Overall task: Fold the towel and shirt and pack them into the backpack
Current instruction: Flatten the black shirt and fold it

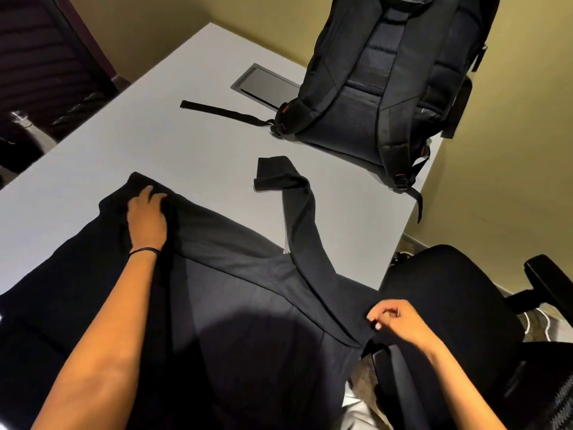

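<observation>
The shirt (248,305) lies spread over the near part of the table (186,150), its near end hanging off the front edge. One sleeve (297,218) runs from its right side toward the table's middle. Behind that, at the far right corner, sits the backpack (372,97) — a strap (223,111) trails left from it, just before the cable hatch (263,85) set in the tabletop. The left hand (147,218) rests on the shirt's far left corner; the right hand (393,321) pinches its right edge, beside an office chair (449,305) — right of the table.
</observation>
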Available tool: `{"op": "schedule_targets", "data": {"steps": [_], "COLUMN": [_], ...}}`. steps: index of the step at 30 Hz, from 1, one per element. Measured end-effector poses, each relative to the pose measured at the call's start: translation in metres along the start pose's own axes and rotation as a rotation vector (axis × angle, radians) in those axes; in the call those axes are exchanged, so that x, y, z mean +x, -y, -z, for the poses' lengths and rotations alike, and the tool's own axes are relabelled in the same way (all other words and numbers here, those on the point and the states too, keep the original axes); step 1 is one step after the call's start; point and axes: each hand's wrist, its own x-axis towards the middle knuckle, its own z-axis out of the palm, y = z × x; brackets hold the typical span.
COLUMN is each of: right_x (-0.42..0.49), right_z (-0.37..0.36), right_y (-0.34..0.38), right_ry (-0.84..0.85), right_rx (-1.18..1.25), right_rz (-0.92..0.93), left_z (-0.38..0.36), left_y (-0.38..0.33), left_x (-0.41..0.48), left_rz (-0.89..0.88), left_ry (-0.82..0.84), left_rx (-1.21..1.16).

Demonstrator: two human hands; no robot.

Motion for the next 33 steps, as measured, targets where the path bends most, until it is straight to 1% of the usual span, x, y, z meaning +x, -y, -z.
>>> {"op": "schedule_targets", "data": {"steps": [1, 2, 3, 4, 6, 8, 10, 13, 16, 20, 24, 27, 30, 32, 33], "right_x": [0.003, 0.004, 0.004, 0.004, 0.008, 0.011, 0.013, 0.016, 0.021, 0.022, 0.022, 0.025, 0.026, 0.024, 0.022], "right_z": [0.003, 0.005, 0.007, 0.008, 0.007, 0.004, 0.0, -0.001, 0.006, 0.021, 0.023, 0.023, 0.022, 0.022, 0.02], "right_y": [0.001, 0.005, 0.009, 0.011, 0.011, 0.011, 0.012, 0.012, 0.008, 0.006, -0.004, -0.006, -0.003, 0.004, 0.01], "right_ry": [-0.165, -0.303, -0.385, -0.395, -0.261, -0.136, -0.14, -0.187, -0.149, -0.105, -0.07, -0.057, -0.049, -0.107, -0.16], "right_rx": [0.013, 0.007, -0.001, -0.007, -0.066, -0.12, -0.146, -0.163, -0.233, -0.268, -0.315, -0.35, -0.331, -0.299, -0.277], "right_rz": [0.026, 0.042, 0.04, 0.02, -0.021, -0.028, -0.029, -0.034, -0.062, -0.101, -0.121, -0.13, -0.141, -0.099, -0.058], "left_z": [0.0, -0.003, -0.007, -0.011, -0.019, -0.025, -0.029, -0.033, -0.037, -0.041, -0.043, -0.042, -0.042, -0.039, -0.038], "left_y": [-0.012, -0.021, -0.028, -0.032, -0.037, -0.038, -0.04, -0.049, -0.056, -0.058, -0.06, -0.061, -0.068, -0.082, -0.092], "left_x": [0.002, 0.005, 0.007, 0.009, 0.012, 0.011, 0.011, 0.013, 0.017, 0.017, 0.014, 0.015, 0.02, 0.024, 0.026], "left_rz": [-0.086, -0.167, -0.225, -0.244, -0.215, -0.185, -0.163, -0.121, -0.086, 0.021, 0.098, 0.109, 0.099, 0.116, 0.104], "left_ry": [0.046, 0.129, 0.219, 0.305, 0.427, 0.48, 0.473, 0.411, 0.365, 0.266, 0.26, 0.265, 0.329, 0.365, 0.353], "left_rx": [-0.018, -0.036, -0.047, -0.051, -0.049, -0.042, -0.042, -0.052, -0.039, -0.035, -0.066, -0.067, 0.008, 0.098, 0.133]}}
